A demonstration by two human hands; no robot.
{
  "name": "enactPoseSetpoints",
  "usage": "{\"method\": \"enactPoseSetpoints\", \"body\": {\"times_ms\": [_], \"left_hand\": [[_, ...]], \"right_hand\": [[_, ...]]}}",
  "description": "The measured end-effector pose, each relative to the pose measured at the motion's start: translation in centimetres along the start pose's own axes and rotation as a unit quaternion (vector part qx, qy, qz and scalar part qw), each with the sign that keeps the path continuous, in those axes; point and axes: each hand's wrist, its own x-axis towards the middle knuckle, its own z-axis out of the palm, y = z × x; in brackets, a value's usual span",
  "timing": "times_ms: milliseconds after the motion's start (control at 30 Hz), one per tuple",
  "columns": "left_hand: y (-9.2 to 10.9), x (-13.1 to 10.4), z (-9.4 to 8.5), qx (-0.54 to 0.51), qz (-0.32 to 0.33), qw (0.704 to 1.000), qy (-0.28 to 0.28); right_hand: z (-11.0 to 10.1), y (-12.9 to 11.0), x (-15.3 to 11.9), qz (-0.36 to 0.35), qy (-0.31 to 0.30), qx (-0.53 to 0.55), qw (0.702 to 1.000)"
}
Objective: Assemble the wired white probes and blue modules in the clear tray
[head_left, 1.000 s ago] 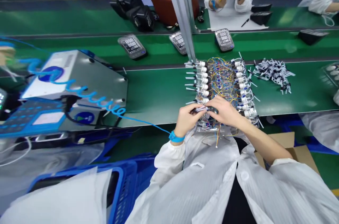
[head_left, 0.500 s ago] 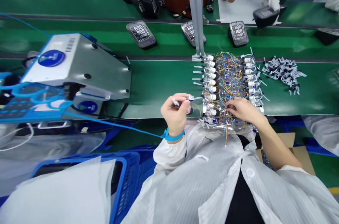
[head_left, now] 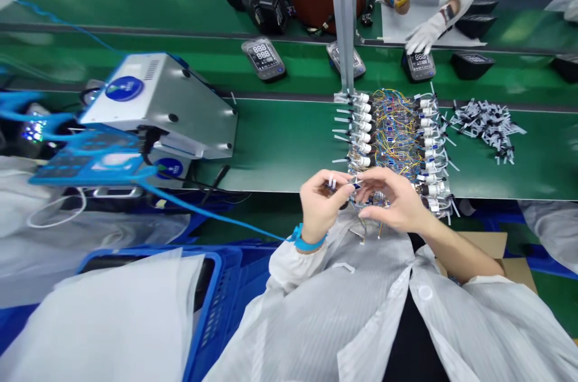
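Note:
My left hand (head_left: 323, 201) is closed in a pinch around a small wired part with white ends (head_left: 332, 182); most of it is hidden by the fingers. At its fingertips shows a tiny dark blue and silver piece (head_left: 356, 184). My right hand (head_left: 395, 198) reaches in from the right, its index fingertip at that piece and its thumb spread apart below. Thin wires hang under the hands. Just beyond them lies a bundle of white-and-black cylindrical parts (head_left: 361, 136) in two columns, with coloured wires (head_left: 392, 129) tangled between.
A pile of small white-and-black tube pieces (head_left: 485, 123) lies to the right. A metal box machine (head_left: 194, 114) stands left, and a metal post (head_left: 344, 20) rises behind the bundle. Digital monitors (head_left: 264, 58) sit on the belt. Across it, a co-worker's gloved hand (head_left: 427, 34) touches one.
My right hand has moved left from the wire bundle to meet my left hand, which has shifted slightly right. The co-worker's gloved hand has moved to a monitor on the belt.

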Motion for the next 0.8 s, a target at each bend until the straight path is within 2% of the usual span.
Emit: {"method": "enactPoseSetpoints", "body": {"times_ms": [67,133,233,333,467,567,667,800], "left_hand": [[0.2,-0.5,1.3,0.007,-0.016,1.000,-0.017],[-0.1,-0.8,1.8,0.011,-0.043,0.998,-0.049],[-1.0,-1.4,1.4,-0.043,-0.075,0.988,-0.124],[-1.6,-2.1,0.8,-0.100,-0.108,0.975,-0.168],[-1.0,-3.1,0.6,-0.044,-0.118,0.976,-0.180],[-0.6,-3.8,0.5,-0.007,-0.117,0.975,-0.190],[-0.8,-4.5,0.3,0.000,-0.122,0.973,-0.197],[-1.2,-4.8,0.1,0.019,-0.039,0.974,-0.221]], "right_hand": [[1.4,0.5,-0.4,0.039,0.071,0.077,0.994],[1.8,1.4,-0.9,0.066,0.125,0.094,0.985],[1.2,2.2,-2.1,0.055,0.165,0.083,0.981],[0.2,2.0,-3.8,0.058,0.190,0.144,0.969],[-0.7,1.1,-5.9,0.087,0.154,0.218,0.960],[-0.9,0.5,-6.8,0.101,0.093,0.194,0.971],[-0.7,0.3,-7.3,0.110,0.074,0.165,0.977],[-0.5,0.4,-7.4,0.095,0.064,0.122,0.986]]}}
